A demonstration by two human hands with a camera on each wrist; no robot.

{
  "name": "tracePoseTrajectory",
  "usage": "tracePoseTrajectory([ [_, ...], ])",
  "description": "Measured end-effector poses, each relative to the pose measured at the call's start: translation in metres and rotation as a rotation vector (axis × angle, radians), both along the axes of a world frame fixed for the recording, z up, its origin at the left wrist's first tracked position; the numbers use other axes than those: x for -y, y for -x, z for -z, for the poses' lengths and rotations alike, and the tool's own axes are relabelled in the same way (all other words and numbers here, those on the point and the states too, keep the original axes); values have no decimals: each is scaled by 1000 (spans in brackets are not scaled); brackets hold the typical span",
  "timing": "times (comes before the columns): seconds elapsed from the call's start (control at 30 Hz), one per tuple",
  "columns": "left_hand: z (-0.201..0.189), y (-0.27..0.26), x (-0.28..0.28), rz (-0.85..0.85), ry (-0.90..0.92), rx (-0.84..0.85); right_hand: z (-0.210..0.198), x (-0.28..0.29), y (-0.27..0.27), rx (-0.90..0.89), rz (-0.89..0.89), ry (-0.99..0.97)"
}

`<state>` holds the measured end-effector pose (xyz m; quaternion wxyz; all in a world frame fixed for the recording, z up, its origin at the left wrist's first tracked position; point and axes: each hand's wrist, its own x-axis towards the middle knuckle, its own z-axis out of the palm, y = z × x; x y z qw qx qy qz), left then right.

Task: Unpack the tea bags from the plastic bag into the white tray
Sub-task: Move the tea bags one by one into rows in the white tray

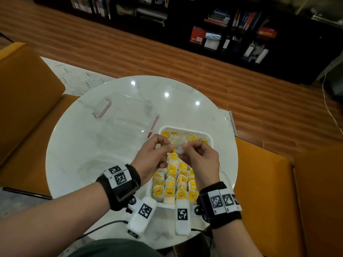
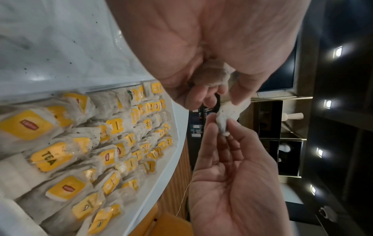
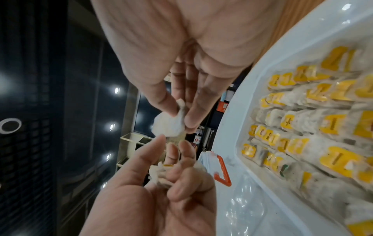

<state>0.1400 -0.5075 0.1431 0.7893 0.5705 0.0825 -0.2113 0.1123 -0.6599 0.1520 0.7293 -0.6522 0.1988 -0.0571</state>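
Observation:
The white tray lies on the round table and is packed with several rows of yellow-tagged tea bags. Both hands hover over its far half. My right hand pinches one white tea bag between thumb and fingers; the right wrist view shows this pinch on the bag. My left hand clutches a small bunch of tea bags in its curled fingers, and its fingertips touch the pinched bag. The clear plastic bag with a red zip lies flat beyond the tray to the left.
The white marble table is bare to the left of the tray. Orange chairs stand on the left and right. A dark bookshelf runs along the back over a wooden floor.

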Motion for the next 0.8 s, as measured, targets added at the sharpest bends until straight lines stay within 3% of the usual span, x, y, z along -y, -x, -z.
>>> tracePoseTrajectory([
  [0.2,6,1,6,-5,-113,117,4,-4,0,-17,104,-7],
  [0.57,7,-9,7,18,-169,109,0,4,-1,68,-169,391],
  [0.73,4,-13,5,-14,-35,-40,-2,14,-12,37,-74,260],
  [0.8,3,-13,4,11,-6,-60,-4,15,-16,-32,-190,175],
])
